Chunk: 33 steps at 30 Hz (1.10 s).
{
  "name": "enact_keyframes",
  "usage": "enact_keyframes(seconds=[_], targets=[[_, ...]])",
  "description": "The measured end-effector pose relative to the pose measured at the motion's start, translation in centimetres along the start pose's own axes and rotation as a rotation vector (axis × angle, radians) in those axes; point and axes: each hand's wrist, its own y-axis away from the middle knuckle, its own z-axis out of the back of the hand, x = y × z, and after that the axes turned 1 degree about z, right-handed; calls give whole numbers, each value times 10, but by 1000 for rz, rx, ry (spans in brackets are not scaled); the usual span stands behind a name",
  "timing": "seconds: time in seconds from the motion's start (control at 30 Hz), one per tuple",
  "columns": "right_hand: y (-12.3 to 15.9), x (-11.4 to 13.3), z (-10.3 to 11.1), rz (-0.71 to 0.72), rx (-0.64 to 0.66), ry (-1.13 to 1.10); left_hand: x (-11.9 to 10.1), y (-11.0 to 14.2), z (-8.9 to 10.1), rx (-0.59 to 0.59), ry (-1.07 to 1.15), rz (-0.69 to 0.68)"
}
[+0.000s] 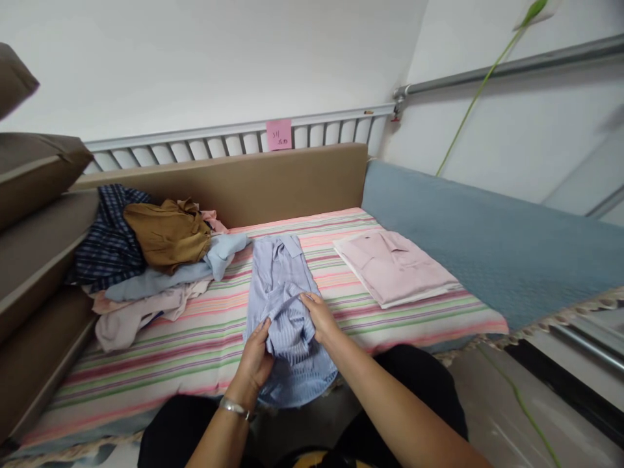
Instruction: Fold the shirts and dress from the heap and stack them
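Observation:
A light blue striped shirt [277, 266] lies lengthwise before me, its collar at the far end and its rounded hem over the near edge of the bedding. Both hands grip a bunched part of this shirt, lifted a little above the rest. My left hand [257, 357] pinches it on the left side; a silver bangle circles that wrist. On the right side, my right hand [316, 317] has thumb and fingers closed on the same cloth. To the right rests a folded pink shirt [394, 263], on top of something white and folded.
Rumpled clothes, among them a mustard garment [168, 234] and a dark plaid one [114, 240], heap up at left beside stacked brown cushions [43, 273]. Striped bedding [205, 344] covers the surface. A tan board [292, 185] and radiator stand behind, a blue padded side [439, 221] at right.

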Motion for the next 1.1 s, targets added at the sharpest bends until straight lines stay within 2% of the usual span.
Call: enact_keyframes(seconds=[0.07, 0.17, 0.23, 0.27, 0.33, 0.4, 0.47, 0.53, 0.6, 0.67, 0.7, 0.77, 0.8, 0.87, 0.97, 1.03, 1.1], targets=[[-2, 3, 2, 11, -27, 20, 1, 1, 0, 49, -111, -34], [-1, 12, 1, 55, -63, 52, 6, 1, 3, 140, -453, -163], [2, 22, -1, 117, -67, 91, 8, -1, 7, 118, -741, -307], [5, 28, -1, 163, -43, 127, 8, -2, 9, 61, -861, -384], [13, 39, 3, 252, 80, 230, 6, -5, 13, -100, -992, -530], [23, 48, 14, 271, 278, 351, -2, -6, 15, -244, -978, -659], [31, 51, 30, 182, 482, 460, -12, -6, 15, -308, -912, -771], [37, 50, 45, 47, 604, 548, -19, -4, 12, -289, -862, -866], [43, 46, 54, -119, 550, 561, -21, -2, 8, -225, -849, -933], [49, 42, 53, -322, 442, 456, -17, 1, 3, -168, -860, -977], [54, 39, 49, -434, 434, 367, -13, 2, 1, -151, -870, -996], [65, 34, 36, -629, 541, 161, -5, 5, -1, -124, -886, -1027], [70, 31, 27, -682, 606, 54, -1, 6, -1, -112, -893, -1042], [79, 24, 12, -690, 631, -140, 5, 9, -1, -79, -913, -1074], [80, 18, -2, -553, 454, -325, 8, 13, 2, 7, -956, -1116], [74, 20, -3, -467, 362, -355, 8, 15, 6, 46, -988, -1129], [65, 26, 1, -421, 337, -340, 7, 15, 15, 43, -1042, -1128]])
